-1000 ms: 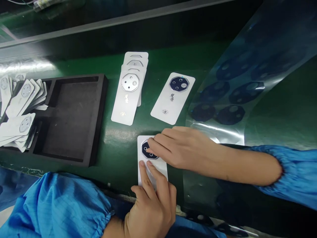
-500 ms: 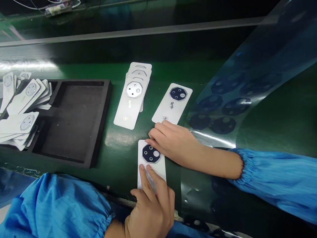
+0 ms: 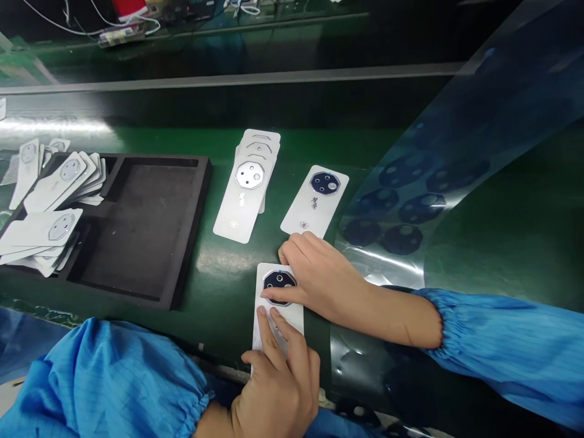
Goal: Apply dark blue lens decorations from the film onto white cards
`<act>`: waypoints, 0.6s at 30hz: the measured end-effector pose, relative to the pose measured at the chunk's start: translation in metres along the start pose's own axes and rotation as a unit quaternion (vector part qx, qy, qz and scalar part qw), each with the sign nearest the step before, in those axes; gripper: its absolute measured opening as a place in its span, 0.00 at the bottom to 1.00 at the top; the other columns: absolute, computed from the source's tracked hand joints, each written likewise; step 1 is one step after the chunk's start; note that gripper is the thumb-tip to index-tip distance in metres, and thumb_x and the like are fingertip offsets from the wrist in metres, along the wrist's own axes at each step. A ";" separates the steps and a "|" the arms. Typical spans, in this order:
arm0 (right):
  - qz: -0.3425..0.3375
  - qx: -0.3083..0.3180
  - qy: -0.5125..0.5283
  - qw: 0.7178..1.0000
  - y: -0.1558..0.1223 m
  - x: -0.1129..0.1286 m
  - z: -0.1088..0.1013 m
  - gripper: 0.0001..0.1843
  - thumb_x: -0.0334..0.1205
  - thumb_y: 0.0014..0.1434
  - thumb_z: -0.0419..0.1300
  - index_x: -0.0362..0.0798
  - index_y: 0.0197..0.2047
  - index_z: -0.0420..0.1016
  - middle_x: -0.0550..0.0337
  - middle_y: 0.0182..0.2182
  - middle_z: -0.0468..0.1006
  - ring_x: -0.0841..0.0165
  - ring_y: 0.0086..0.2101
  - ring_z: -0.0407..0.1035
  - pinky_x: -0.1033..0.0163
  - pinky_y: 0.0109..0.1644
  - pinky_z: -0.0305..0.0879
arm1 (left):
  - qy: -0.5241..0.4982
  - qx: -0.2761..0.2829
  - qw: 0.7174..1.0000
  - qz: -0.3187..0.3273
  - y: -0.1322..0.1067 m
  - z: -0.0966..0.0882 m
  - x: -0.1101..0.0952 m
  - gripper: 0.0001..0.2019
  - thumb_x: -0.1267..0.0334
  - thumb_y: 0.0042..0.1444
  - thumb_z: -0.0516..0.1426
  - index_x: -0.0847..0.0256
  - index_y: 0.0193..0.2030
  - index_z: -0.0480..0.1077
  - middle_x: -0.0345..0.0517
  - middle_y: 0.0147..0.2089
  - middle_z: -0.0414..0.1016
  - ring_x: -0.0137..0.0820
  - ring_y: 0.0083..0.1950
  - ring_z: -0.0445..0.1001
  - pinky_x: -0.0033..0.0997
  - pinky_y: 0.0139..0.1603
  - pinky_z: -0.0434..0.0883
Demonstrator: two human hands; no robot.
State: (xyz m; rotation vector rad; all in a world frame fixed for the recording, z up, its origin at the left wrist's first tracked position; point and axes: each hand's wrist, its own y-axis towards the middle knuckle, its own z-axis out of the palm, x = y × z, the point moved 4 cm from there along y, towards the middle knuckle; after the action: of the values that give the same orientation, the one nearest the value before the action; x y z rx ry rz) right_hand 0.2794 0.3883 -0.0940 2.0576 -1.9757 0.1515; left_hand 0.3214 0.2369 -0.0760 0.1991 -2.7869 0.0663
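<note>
A white phone back cover (image 3: 263, 314) lies on the green belt near me. It carries a dark octagonal lens piece (image 3: 278, 283). My left hand (image 3: 278, 377) presses two stretched fingers flat on the cover's lower half. My right hand (image 3: 314, 277) rests at the cover's upper right, its thumb against the lower edge of the lens piece and its fingers curled beside it. Both arms wear blue sleeves.
Another white cover with a dark lens piece (image 3: 314, 201) lies just beyond. A fanned stack of white covers (image 3: 249, 182) sits left of it. A black foam tray (image 3: 137, 225) holds more covers (image 3: 50, 207) at far left. A clear film sheet with dark lens pieces (image 3: 410, 201) curves up on the right.
My right hand drew back off the lens piece, uncovering it, then came back with the thumb at its lower edge. My left fingers stayed on the cover. The camera tilted up slightly.
</note>
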 end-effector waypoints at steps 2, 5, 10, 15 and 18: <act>0.006 0.000 0.019 1.000 0.000 0.000 0.000 0.28 0.55 0.56 0.76 0.46 0.33 0.64 0.59 0.30 0.67 0.64 0.30 0.61 0.60 0.32 0.57 | 0.001 0.001 1.000 -0.002 0.000 0.000 0.000 0.15 0.55 0.64 0.63 0.70 0.43 0.74 0.72 0.53 0.76 0.67 0.50 0.77 0.29 0.18 0.71; 0.026 -0.002 0.068 0.997 -0.002 0.002 0.001 0.23 0.47 0.60 0.73 0.47 0.34 0.62 0.61 0.30 0.68 0.65 0.30 0.62 0.60 0.32 0.58 | -0.001 0.004 1.000 -0.005 -0.001 0.000 0.000 0.15 0.55 0.64 0.62 0.69 0.43 0.74 0.71 0.53 0.76 0.66 0.50 0.77 0.28 0.18 0.71; 0.044 -0.010 0.149 0.988 -0.002 0.006 -0.002 0.10 0.39 0.71 0.56 0.48 0.37 0.63 0.59 0.31 0.71 0.63 0.32 0.65 0.58 0.36 0.60 | -0.007 -0.004 1.000 -0.015 -0.003 0.001 0.001 0.16 0.57 0.64 0.61 0.71 0.49 0.73 0.71 0.55 0.74 0.64 0.54 0.76 0.37 0.29 0.77; 0.099 -0.144 0.158 0.972 0.015 -0.042 -0.041 0.12 0.39 0.74 0.45 0.48 0.41 0.67 0.55 0.35 0.75 0.60 0.36 0.70 0.58 0.40 0.63 | -0.043 -0.109 0.992 0.055 0.000 -0.003 0.003 0.24 0.52 0.69 0.56 0.57 0.68 0.63 0.55 0.70 0.60 0.55 0.69 0.63 0.57 0.64 0.65; 0.170 -0.205 0.110 0.958 0.027 -0.096 -0.054 0.11 0.40 0.74 0.47 0.49 0.42 0.67 0.56 0.35 0.77 0.61 0.34 0.71 0.59 0.37 0.64 | -0.087 -0.117 0.986 0.083 0.007 0.003 0.005 0.24 0.51 0.69 0.57 0.52 0.69 0.64 0.55 0.70 0.61 0.56 0.69 0.62 0.59 0.63 0.64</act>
State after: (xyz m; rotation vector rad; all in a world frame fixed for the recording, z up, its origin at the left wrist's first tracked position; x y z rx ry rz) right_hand 0.2538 0.4948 -0.0651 1.3772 -2.0018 0.0321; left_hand 0.3143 0.2428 -0.0769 -0.0906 -2.9469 -0.2499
